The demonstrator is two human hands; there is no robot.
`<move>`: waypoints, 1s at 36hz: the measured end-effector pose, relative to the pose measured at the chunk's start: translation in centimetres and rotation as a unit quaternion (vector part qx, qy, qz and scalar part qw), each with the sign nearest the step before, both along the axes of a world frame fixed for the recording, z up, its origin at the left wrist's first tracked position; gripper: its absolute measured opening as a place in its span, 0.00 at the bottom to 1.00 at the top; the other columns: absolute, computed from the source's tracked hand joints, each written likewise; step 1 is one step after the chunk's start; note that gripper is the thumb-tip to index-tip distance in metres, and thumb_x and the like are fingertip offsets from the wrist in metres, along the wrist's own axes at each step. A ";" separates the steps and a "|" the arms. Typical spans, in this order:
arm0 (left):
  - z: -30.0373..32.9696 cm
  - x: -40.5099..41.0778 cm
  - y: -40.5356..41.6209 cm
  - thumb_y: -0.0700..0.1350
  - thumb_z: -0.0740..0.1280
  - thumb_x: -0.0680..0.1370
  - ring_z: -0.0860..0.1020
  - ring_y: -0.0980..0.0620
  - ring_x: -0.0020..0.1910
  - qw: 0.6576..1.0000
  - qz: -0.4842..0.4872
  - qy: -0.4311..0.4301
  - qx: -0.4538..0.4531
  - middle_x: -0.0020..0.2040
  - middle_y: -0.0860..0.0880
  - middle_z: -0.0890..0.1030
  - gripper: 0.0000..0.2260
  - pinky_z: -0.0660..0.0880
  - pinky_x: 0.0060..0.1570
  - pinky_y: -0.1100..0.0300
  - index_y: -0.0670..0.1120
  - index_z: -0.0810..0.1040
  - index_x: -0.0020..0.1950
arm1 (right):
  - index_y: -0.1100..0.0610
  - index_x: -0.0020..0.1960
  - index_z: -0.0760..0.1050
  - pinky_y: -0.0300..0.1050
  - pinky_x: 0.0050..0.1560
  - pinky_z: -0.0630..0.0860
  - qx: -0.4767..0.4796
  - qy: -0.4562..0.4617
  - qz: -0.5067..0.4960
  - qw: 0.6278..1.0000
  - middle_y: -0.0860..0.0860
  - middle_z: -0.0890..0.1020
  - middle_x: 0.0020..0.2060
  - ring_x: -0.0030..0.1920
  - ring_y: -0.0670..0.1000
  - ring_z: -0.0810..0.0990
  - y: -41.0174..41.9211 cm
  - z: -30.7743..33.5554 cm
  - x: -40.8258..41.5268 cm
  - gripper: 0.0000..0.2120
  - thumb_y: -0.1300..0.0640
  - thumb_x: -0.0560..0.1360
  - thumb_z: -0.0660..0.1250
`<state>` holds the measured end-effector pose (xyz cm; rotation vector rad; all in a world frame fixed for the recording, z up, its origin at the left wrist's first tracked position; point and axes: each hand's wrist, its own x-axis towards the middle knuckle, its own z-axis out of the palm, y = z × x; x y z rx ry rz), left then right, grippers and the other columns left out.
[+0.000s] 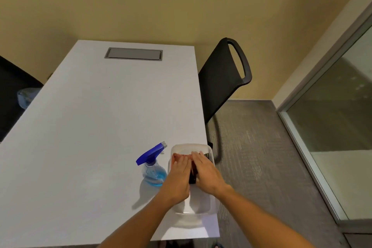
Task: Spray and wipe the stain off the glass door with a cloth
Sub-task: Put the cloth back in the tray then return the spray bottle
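Note:
A clear plastic tub [203,210] stands near the front right corner of the white table [96,127]. Both hands are inside it, laid flat on a dark folded cloth [192,177] that shows between them. My left hand [179,175] covers the cloth's left part and my right hand [207,171] its right part. Whether the fingers grip the cloth I cannot tell. A clear spray bottle [154,171] with blue liquid and a blue trigger head stands just left of the tub. The glass door [338,110] with its metal frame is off to the right.
A black chair [223,74] stands at the table's right side, between table and door. A grey cable hatch [133,53] is set into the far end of the table. Another dark chair [12,86] is at the left. Grey carpet [261,157] covers the floor.

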<state>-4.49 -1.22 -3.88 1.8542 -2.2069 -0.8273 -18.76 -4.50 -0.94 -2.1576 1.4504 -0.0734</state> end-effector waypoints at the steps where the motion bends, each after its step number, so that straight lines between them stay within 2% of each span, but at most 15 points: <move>1: -0.2 0.2 0.5 0.47 0.60 0.85 0.43 0.48 0.82 1.000 0.007 -0.005 -0.003 0.83 0.49 0.41 0.35 0.42 0.78 0.53 0.49 0.39 0.82 | 0.60 0.81 0.52 0.52 0.79 0.54 -0.001 -0.009 -0.003 1.000 0.55 0.58 0.80 0.81 0.56 0.51 0.1 0.3 -0.1 0.38 0.63 0.76 0.66; 4: -0.8 0.9 2.1 0.47 0.58 0.85 0.44 0.50 0.83 0.999 0.033 0.018 -0.009 0.83 0.53 0.41 0.32 0.45 0.81 0.54 0.52 0.41 0.83 | 0.58 0.81 0.51 0.51 0.80 0.53 -0.004 -0.033 -0.007 0.999 0.55 0.58 0.80 0.81 0.55 0.51 0.3 0.7 -0.4 0.37 0.66 0.75 0.62; 8: -1.0 1.5 4.6 0.44 0.61 0.83 0.53 0.53 0.82 0.993 0.061 0.101 -0.029 0.83 0.57 0.48 0.34 0.47 0.75 0.64 0.59 0.44 0.81 | 0.56 0.81 0.50 0.50 0.79 0.55 -0.006 -0.058 -0.018 0.998 0.53 0.58 0.80 0.80 0.54 0.55 0.3 1.4 -0.8 0.38 0.67 0.74 0.59; 10: -1.0 1.7 6.0 0.48 0.61 0.83 0.50 0.52 0.82 0.991 0.080 0.101 -0.022 0.82 0.56 0.48 0.32 0.47 0.76 0.63 0.58 0.44 0.80 | 0.52 0.82 0.46 0.49 0.76 0.61 0.007 -0.070 -0.027 0.997 0.53 0.61 0.79 0.77 0.53 0.61 0.4 1.9 -0.6 0.39 0.64 0.75 0.58; 12: -1.3 1.7 7.3 0.53 0.59 0.84 0.46 0.53 0.82 0.990 0.101 0.103 -0.009 0.83 0.55 0.45 0.32 0.47 0.77 0.61 0.54 0.44 0.82 | 0.42 0.80 0.37 0.46 0.66 0.74 0.022 -0.089 -0.041 0.995 0.54 0.73 0.68 0.65 0.50 0.74 0.4 2.0 -0.3 0.41 0.60 0.77 0.58; 13: -1.4 1.7 7.8 0.53 0.59 0.84 0.46 0.54 0.82 0.987 0.112 0.114 0.001 0.83 0.55 0.45 0.33 0.46 0.77 0.63 0.53 0.42 0.82 | 0.37 0.78 0.33 0.45 0.59 0.77 0.031 -0.103 -0.045 0.993 0.54 0.76 0.62 0.57 0.49 0.77 0.4 1.9 -0.1 0.42 0.58 0.78 0.58; 14: -1.5 1.5 8.2 0.53 0.59 0.84 0.47 0.56 0.81 0.984 0.124 0.130 0.012 0.83 0.55 0.45 0.33 0.47 0.76 0.65 0.54 0.42 0.82 | 0.34 0.76 0.31 0.46 0.56 0.78 0.042 -0.116 -0.050 0.991 0.55 0.77 0.61 0.54 0.48 0.78 0.4 1.9 0.3 0.43 0.57 0.78 0.58; 16: -1.3 1.0 8.5 0.53 0.59 0.84 0.51 0.60 0.79 0.971 0.165 0.170 0.040 0.83 0.55 0.49 0.31 0.49 0.74 0.68 0.56 0.42 0.80 | 0.39 0.79 0.33 0.46 0.61 0.77 0.055 -0.129 -0.052 0.989 0.55 0.71 0.71 0.61 0.51 0.77 0.4 2.7 1.2 0.42 0.56 0.79 0.59; 18: -0.9 0.2 8.3 0.51 0.59 0.84 0.57 0.56 0.79 0.953 0.219 0.192 0.076 0.82 0.52 0.53 0.30 0.53 0.75 0.66 0.53 0.45 0.80 | 0.45 0.81 0.36 0.47 0.66 0.71 0.076 -0.135 -0.053 0.987 0.52 0.64 0.77 0.68 0.54 0.73 0.5 3.4 2.4 0.42 0.57 0.79 0.62; 22: -0.8 -0.7 8.2 0.52 0.59 0.84 0.63 0.51 0.78 0.939 0.291 0.161 0.091 0.82 0.50 0.56 0.29 0.58 0.76 0.59 0.51 0.49 0.81 | 0.44 0.81 0.43 0.50 0.68 0.71 0.109 -0.150 -0.055 0.981 0.49 0.63 0.78 0.72 0.54 0.71 0.7 4.2 5.1 0.41 0.51 0.79 0.66; 26: -0.3 -0.8 8.7 0.48 0.60 0.84 0.72 0.49 0.72 0.915 0.357 0.167 0.089 0.79 0.48 0.63 0.26 0.69 0.70 0.57 0.50 0.53 0.79 | 0.48 0.81 0.52 0.55 0.74 0.66 0.134 -0.162 -0.049 0.976 0.49 0.62 0.79 0.77 0.54 0.64 0.7 4.3 7.3 0.38 0.47 0.79 0.68; 29: -0.3 -0.5 9.1 0.40 0.62 0.83 0.74 0.47 0.68 0.890 0.391 0.217 0.087 0.75 0.46 0.67 0.24 0.72 0.66 0.57 0.46 0.58 0.77 | 0.51 0.80 0.56 0.52 0.74 0.65 0.144 -0.169 -0.038 0.974 0.50 0.64 0.78 0.76 0.53 0.65 0.8 4.5 8.7 0.36 0.47 0.78 0.69; 32: -0.9 0.1 9.0 0.40 0.59 0.84 0.71 0.46 0.71 0.870 0.399 0.254 0.136 0.75 0.45 0.70 0.21 0.66 0.71 0.55 0.44 0.62 0.77 | 0.53 0.78 0.61 0.47 0.68 0.66 0.144 -0.153 -0.027 0.977 0.51 0.70 0.75 0.73 0.53 0.69 0.9 4.7 9.7 0.32 0.49 0.78 0.69; 36: -1.6 0.9 8.9 0.43 0.55 0.86 0.68 0.44 0.74 0.873 0.369 0.267 0.177 0.77 0.44 0.69 0.20 0.62 0.74 0.55 0.44 0.62 0.79 | 0.55 0.72 0.69 0.41 0.54 0.68 0.164 -0.148 -0.032 0.975 0.51 0.78 0.65 0.57 0.50 0.75 1.2 4.8 10.9 0.27 0.48 0.77 0.71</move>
